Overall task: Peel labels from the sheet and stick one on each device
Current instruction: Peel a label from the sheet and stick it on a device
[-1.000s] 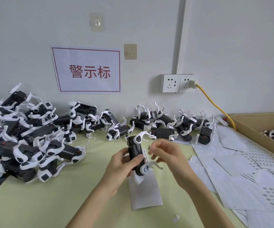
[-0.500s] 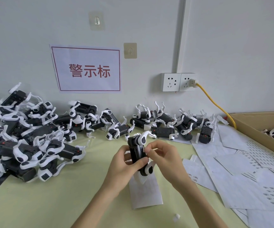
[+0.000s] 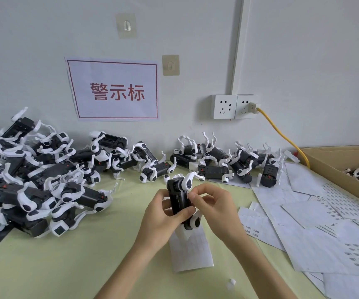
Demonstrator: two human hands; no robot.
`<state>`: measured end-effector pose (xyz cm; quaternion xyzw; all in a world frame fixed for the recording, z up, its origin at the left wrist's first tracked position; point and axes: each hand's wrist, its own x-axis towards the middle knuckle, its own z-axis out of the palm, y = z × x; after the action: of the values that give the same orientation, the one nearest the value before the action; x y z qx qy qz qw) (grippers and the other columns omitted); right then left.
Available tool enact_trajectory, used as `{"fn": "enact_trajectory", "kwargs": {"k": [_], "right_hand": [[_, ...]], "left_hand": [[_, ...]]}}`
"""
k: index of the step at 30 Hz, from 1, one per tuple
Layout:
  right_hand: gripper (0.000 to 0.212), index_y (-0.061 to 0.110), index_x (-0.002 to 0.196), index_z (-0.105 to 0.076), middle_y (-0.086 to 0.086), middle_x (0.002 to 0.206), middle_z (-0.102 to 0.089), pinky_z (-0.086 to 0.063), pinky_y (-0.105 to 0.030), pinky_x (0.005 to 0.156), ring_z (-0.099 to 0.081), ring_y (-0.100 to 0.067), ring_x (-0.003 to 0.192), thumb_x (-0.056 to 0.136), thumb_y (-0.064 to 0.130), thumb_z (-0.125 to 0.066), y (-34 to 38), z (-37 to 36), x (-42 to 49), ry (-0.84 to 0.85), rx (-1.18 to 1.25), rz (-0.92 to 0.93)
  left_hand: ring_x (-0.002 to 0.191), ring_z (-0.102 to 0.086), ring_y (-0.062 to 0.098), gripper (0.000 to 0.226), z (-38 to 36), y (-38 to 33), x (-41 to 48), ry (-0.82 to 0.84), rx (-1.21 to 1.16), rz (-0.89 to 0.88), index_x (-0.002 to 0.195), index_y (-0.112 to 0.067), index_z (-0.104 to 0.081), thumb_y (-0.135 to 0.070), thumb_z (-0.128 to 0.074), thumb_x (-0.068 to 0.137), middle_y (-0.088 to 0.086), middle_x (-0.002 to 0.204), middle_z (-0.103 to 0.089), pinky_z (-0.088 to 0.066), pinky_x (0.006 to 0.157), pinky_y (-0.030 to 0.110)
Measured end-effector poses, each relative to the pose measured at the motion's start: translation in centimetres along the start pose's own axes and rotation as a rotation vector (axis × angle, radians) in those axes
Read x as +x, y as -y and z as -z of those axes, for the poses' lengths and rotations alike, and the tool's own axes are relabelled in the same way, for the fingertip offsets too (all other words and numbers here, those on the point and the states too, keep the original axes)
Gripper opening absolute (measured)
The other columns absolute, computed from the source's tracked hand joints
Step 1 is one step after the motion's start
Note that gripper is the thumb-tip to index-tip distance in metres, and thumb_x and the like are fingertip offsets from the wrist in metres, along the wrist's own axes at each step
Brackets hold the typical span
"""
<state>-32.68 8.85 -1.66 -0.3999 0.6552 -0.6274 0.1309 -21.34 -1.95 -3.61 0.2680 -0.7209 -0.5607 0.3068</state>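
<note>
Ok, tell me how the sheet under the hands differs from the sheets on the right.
The sheet under the hands lies alone and looks blank, its labels apparently gone or too faint to see; the sheets on the right overlap in a loose spread. Several right sheets show rows of dark label marks; the near sheet shows none. The near sheet is narrower. Both are white paper lying flat on the green table.

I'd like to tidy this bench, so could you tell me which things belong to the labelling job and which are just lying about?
In use: device held by left hand, right hand pressing on it; sheet; pile; row; label sheets.
Lying about: sign, sockets, yellow cable, box, scrap.
</note>
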Motion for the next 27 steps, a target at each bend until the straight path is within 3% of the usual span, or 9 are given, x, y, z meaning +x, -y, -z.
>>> {"fn": "enact_trajectory", "kwargs": {"k": [4,7,11,24,27], "right_hand": [[0.021,0.023,0.076,-0.068,-0.002,0.063,-0.071,-0.055,-0.047,0.067,-0.067,-0.023,0.054,0.095,0.015,-0.07,-0.12,-0.18,-0.04,-0.015,-0.035,0.003],[0.019,0.022,0.077,-0.069,-0.002,0.063,-0.072,-0.055,-0.046,0.066,-0.067,-0.022,0.052,0.095,0.015,-0.07,-0.14,-0.23,-0.06,-0.027,-0.051,0.006],[0.019,0.022,0.077,-0.069,0.001,0.065,-0.072,-0.054,-0.037,0.061,-0.067,-0.019,0.05,0.094,0.015,-0.071,-0.21,-0.27,-0.07,-0.043,-0.057,0.006],[0.016,0.017,0.077,-0.07,-0.001,0.064,-0.072,-0.056,-0.044,0.063,-0.069,-0.023,0.054,0.093,0.014,-0.072,-0.39,-0.32,0.03,-0.054,-0.04,-0.016],[0.016,0.014,0.077,-0.069,-0.004,0.064,-0.073,-0.056,-0.044,0.063,-0.069,-0.023,0.055,0.093,0.014,-0.073,-0.53,-0.33,0.12,-0.052,-0.014,-0.031]], "left_hand": [[0.089,-0.076,0.012,0.051,-0.09,0.15,-0.01,-0.02,0.022,0.006,0.108,-0.022,-0.062,-0.036,-0.09,0.067,-0.004,0.097,-0.079,-0.06,0.09,0.042],[0.088,-0.076,0.013,0.043,-0.14,0.35,0.06,-0.033,0.033,0.004,0.108,-0.021,-0.062,-0.024,-0.091,0.076,-0.003,0.097,-0.079,-0.059,0.089,0.043],[0.088,-0.076,0.011,0.043,-0.24,0.43,0.06,-0.041,0.044,-0.005,0.106,-0.022,-0.061,-0.025,-0.092,0.076,-0.007,0.094,-0.079,-0.059,0.085,0.038],[0.089,-0.074,0.005,0.043,-0.3,0.64,-0.05,-0.06,0.083,-0.021,0.104,-0.026,-0.061,-0.03,-0.092,0.075,-0.017,0.092,-0.077,-0.058,0.083,0.035],[0.09,-0.073,0.003,0.052,-0.32,0.36,-0.2,-0.047,0.067,-0.034,0.104,-0.027,-0.06,-0.042,-0.093,0.067,-0.018,0.092,-0.076,-0.059,0.085,0.035]]}}
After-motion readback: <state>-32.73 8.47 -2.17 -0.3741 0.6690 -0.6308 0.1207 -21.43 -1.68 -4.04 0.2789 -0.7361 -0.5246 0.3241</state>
